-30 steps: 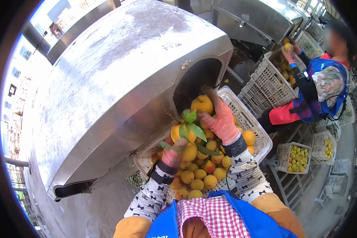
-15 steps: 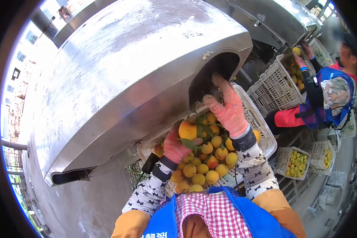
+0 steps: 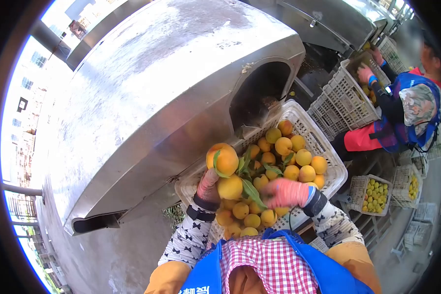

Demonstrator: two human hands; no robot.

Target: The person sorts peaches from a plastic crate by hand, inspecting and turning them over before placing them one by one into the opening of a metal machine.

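A worker in pink knitted gloves is sorting fruit beside a large curved stainless-steel machine housing [image 3: 147, 83], which is filling the view from 9 to 12 o'clock. The left hand [image 3: 208, 185] is curling its fingers around the side of a round yellow-orange peach [image 3: 229, 187] at the 9 o'clock edge of a white plastic lattice crate [image 3: 323, 141]. A larger orange peach [image 3: 222, 158] is sitting just above it, toward 12 o'clock, with long green leaves [image 3: 247, 188] trailing between the two and down toward the centre.

The right hand [image 3: 286, 192] is lying palm down on the heap of yellow and orange peaches [image 3: 289, 157] near the crate's 6 o'clock rim. Its fingers are blurring, so whether they are gripping anything cannot be told.

The crate is tilting against the machine, its 12 o'clock corner resting just below a dark arched opening [image 3: 259, 90] in the housing.

At 2 o'clock a co-worker in a blue vest [image 3: 406, 117] is leaning over a second white lattice crate [image 3: 345, 98], one pink-gloved hand [image 3: 365, 73] reaching into it. At 4 o'clock, well apart from the main crate, small white crates of yellow-green fruit [image 3: 375, 195] are standing on the floor.

The worker's blue apron [image 3: 323, 272] and red-and-white checked cloth [image 3: 267, 262] are showing at 6 o'clock.
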